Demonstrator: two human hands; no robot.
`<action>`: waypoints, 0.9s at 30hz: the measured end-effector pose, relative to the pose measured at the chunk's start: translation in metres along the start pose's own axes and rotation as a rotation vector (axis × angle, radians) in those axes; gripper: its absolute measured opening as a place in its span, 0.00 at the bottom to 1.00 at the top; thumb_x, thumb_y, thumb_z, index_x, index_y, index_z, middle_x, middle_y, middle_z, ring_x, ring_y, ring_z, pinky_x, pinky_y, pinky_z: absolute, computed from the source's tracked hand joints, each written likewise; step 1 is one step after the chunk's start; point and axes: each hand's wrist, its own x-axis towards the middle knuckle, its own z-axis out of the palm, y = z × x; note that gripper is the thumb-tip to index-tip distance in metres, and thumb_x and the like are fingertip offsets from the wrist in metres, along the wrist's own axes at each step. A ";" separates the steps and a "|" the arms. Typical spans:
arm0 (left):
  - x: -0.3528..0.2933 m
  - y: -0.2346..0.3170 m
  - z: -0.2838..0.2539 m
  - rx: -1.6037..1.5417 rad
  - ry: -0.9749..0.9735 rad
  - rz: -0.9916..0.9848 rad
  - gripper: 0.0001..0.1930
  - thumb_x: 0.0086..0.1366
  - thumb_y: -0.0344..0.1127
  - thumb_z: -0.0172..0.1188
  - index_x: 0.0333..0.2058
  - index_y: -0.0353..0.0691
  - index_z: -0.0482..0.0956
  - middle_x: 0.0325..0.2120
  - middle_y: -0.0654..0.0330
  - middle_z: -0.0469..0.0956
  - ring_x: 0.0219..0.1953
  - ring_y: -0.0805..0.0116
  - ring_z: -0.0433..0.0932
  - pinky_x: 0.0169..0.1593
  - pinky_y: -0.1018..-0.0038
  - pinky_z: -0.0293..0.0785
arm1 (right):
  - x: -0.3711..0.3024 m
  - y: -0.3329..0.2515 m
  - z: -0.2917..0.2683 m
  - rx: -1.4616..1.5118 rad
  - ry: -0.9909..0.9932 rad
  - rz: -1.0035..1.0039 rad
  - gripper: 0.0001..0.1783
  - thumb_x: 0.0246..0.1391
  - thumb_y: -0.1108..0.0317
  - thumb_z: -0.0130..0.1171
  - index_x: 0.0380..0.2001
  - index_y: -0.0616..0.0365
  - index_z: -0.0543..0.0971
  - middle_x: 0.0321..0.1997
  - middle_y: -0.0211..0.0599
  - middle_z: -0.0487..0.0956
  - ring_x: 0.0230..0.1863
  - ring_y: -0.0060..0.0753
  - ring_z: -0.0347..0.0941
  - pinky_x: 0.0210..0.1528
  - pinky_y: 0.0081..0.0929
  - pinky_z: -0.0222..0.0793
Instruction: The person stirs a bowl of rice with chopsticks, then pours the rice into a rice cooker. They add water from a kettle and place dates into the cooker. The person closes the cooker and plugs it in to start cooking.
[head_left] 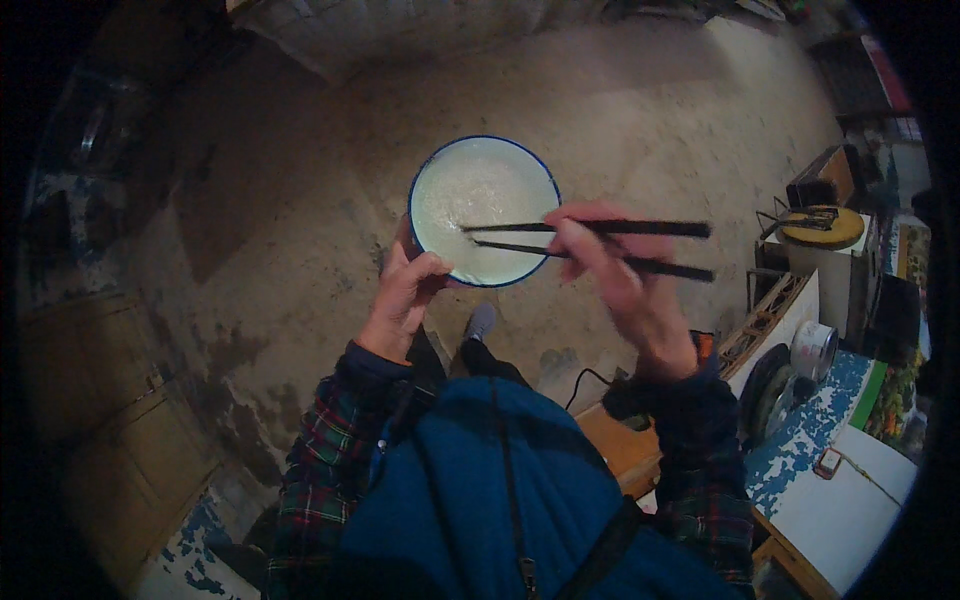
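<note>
A round white bowl with a dark blue rim [548, 172] is held up in front of me, over the floor. Inside it lies a pale, wet-looking mass [470, 195], too blurred to name. My left hand [400, 290] grips the bowl at its lower left, thumb on the rim and the other fingers hidden beneath. In my right hand [620, 265] is a pair of black chopsticks [665, 228], closed between the fingers. Their tips reach over the near right rim into the bowl, slightly apart, at the pale contents.
Bare, stained floor [300, 170] surrounds the bowl. To my right stand a cabinet with a round yellowish board [822, 228] on top, a metal pot [814, 350] and a table with peeling blue-and-white paint [800, 450]. A wooden door [130, 440] is at left; my shoe [481, 322] shows below.
</note>
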 end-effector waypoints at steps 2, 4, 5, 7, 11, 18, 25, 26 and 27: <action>0.001 0.000 -0.001 0.012 0.012 0.026 0.44 0.48 0.26 0.60 0.66 0.43 0.53 0.56 0.51 0.66 0.50 0.57 0.76 0.39 0.65 0.85 | 0.001 -0.003 -0.001 -0.077 0.163 0.147 0.08 0.60 0.72 0.59 0.39 0.66 0.82 0.29 0.37 0.81 0.26 0.21 0.74 0.27 0.17 0.71; 0.002 0.000 -0.002 0.027 0.004 0.012 0.45 0.48 0.25 0.60 0.66 0.43 0.53 0.56 0.51 0.66 0.50 0.56 0.76 0.40 0.64 0.85 | 0.003 -0.005 -0.003 0.041 0.124 0.031 0.09 0.60 0.72 0.57 0.39 0.67 0.82 0.28 0.38 0.80 0.25 0.21 0.74 0.26 0.17 0.70; 0.003 0.001 -0.003 0.023 -0.014 0.008 0.45 0.48 0.25 0.60 0.67 0.43 0.52 0.56 0.50 0.66 0.51 0.56 0.76 0.40 0.63 0.85 | 0.003 -0.005 -0.004 0.101 0.063 0.019 0.10 0.61 0.71 0.57 0.39 0.67 0.82 0.27 0.38 0.80 0.25 0.21 0.74 0.26 0.17 0.70; 0.004 0.001 -0.003 0.010 -0.008 0.006 0.45 0.48 0.26 0.60 0.67 0.43 0.52 0.56 0.50 0.66 0.52 0.55 0.75 0.41 0.61 0.85 | 0.004 -0.003 -0.003 0.105 -0.118 0.064 0.10 0.61 0.70 0.57 0.40 0.67 0.81 0.27 0.37 0.80 0.25 0.20 0.74 0.26 0.17 0.70; 0.006 0.002 -0.002 0.060 0.043 -0.011 0.45 0.47 0.26 0.60 0.66 0.43 0.52 0.56 0.50 0.66 0.54 0.54 0.74 0.43 0.59 0.84 | 0.003 0.002 -0.003 -0.100 0.208 0.068 0.09 0.61 0.71 0.57 0.40 0.66 0.81 0.31 0.39 0.81 0.26 0.20 0.74 0.26 0.16 0.70; 0.004 0.006 0.001 0.025 0.039 0.000 0.45 0.47 0.25 0.60 0.66 0.44 0.53 0.56 0.51 0.66 0.54 0.54 0.73 0.45 0.58 0.83 | 0.003 0.007 -0.009 -0.088 0.045 0.175 0.09 0.60 0.71 0.58 0.41 0.64 0.81 0.29 0.37 0.81 0.26 0.21 0.74 0.27 0.17 0.71; 0.007 0.008 0.002 0.013 -0.009 0.029 0.44 0.48 0.26 0.60 0.65 0.43 0.53 0.57 0.50 0.66 0.54 0.52 0.74 0.43 0.58 0.84 | 0.000 -0.005 0.002 -0.018 0.034 -0.057 0.09 0.60 0.71 0.58 0.41 0.64 0.81 0.31 0.36 0.80 0.27 0.21 0.75 0.29 0.18 0.72; 0.008 0.009 0.001 0.019 -0.011 0.038 0.44 0.48 0.26 0.60 0.65 0.43 0.53 0.57 0.50 0.65 0.54 0.51 0.74 0.43 0.58 0.84 | -0.005 -0.010 -0.002 -0.061 0.042 -0.028 0.09 0.60 0.71 0.58 0.41 0.64 0.81 0.31 0.35 0.80 0.27 0.21 0.75 0.29 0.17 0.72; 0.008 0.009 0.002 0.027 0.000 0.032 0.44 0.48 0.26 0.60 0.66 0.43 0.53 0.57 0.50 0.65 0.54 0.51 0.74 0.43 0.57 0.84 | -0.008 -0.019 -0.009 -0.005 0.113 0.014 0.10 0.61 0.71 0.57 0.41 0.66 0.81 0.30 0.35 0.80 0.28 0.20 0.74 0.30 0.17 0.72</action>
